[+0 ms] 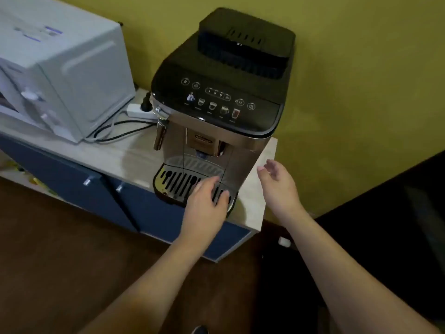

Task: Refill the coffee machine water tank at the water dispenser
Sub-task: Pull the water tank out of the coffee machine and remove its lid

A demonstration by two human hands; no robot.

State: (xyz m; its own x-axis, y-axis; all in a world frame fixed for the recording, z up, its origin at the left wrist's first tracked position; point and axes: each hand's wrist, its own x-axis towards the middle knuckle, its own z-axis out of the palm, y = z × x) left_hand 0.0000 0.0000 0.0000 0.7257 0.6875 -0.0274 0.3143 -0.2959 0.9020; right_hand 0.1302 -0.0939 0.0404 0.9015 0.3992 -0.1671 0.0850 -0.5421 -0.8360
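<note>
A silver and black coffee machine (pixel 221 97) stands on a light wooden counter (pixel 115 153) against a yellow wall. Its slotted drip tray (pixel 178 184) faces me at the front. My left hand (pixel 207 203) hovers over the right part of the drip tray, fingers spread and relaxed, holding nothing. My right hand (pixel 277 184) is raised beside the machine's right front corner, fingers loosely open, apart from the casing. The water tank cannot be made out from here; the machine's right side is hidden.
A white microwave (pixel 60 68) sits on the counter to the left, with a power strip (pixel 139 110) and cables between it and the machine. Blue cabinet doors (pixel 72 177) lie below. A dark surface (pixel 385 225) fills the right; brown floor is in front.
</note>
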